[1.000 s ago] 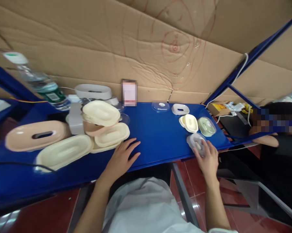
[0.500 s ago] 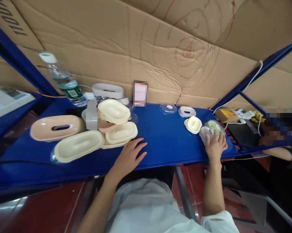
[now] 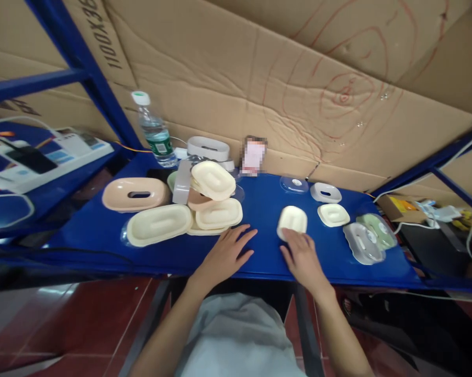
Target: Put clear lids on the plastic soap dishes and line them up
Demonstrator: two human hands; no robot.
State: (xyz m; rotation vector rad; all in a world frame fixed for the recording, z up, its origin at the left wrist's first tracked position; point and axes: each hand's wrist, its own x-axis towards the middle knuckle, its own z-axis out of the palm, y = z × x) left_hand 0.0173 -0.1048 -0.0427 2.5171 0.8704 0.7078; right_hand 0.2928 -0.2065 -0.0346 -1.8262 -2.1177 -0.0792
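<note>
My right hand (image 3: 302, 255) grips the near edge of a cream oval dish (image 3: 293, 219) with a raised middle, over the middle of the blue table. My left hand (image 3: 232, 252) lies flat with fingers spread, close to a cream dish (image 3: 219, 212) in the left-hand pile. Topping that pile is another cream dish (image 3: 214, 180), and a longer cream one (image 3: 159, 225) lies in front. To the right of my right hand lie a single cream dish (image 3: 333, 214), a grey piece under a clear cover (image 3: 363, 243) and a green one (image 3: 378, 230).
A peach oval holder (image 3: 136, 193) lies far left. Behind the pile stand a water bottle (image 3: 157, 136) and a grey holder (image 3: 208, 148). A phone (image 3: 254, 156) leans on the cardboard wall (image 3: 220, 94). At the back right are a clear cover (image 3: 294, 184) and a white slotted piece (image 3: 325, 192).
My right hand has left the clear-covered pieces at right and moved left, now holding a cream dish. Two cream pieces lay together before; one remains there. The view has turned left.
</note>
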